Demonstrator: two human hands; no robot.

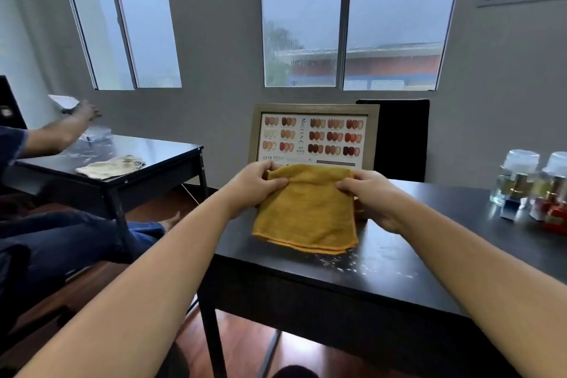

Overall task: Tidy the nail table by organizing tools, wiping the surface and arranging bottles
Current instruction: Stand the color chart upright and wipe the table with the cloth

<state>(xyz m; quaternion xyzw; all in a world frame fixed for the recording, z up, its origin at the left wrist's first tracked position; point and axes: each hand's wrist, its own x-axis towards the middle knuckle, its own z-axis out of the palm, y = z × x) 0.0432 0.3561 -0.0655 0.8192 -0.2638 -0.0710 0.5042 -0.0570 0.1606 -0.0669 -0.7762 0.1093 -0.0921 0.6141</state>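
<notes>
Left hand (pixel 256 184) and right hand (pixel 372 196) each pinch a top corner of the folded yellow cloth (pixel 306 212), frame centre, over the table (pixel 414 267). White specks (pixel 352 264) remain: wiping unfinished. Bottles (pixel 534 187) clustered at right edge.

grey wall (pixel 214 40) | windows (pixel 399 9) — frosted | reddish wood floor (pixel 245 344) | black chair (pixel 395 138)

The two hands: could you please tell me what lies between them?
In the head view, the yellow cloth spans between the left hand and right hand, each gripping an upper corner.
</notes>
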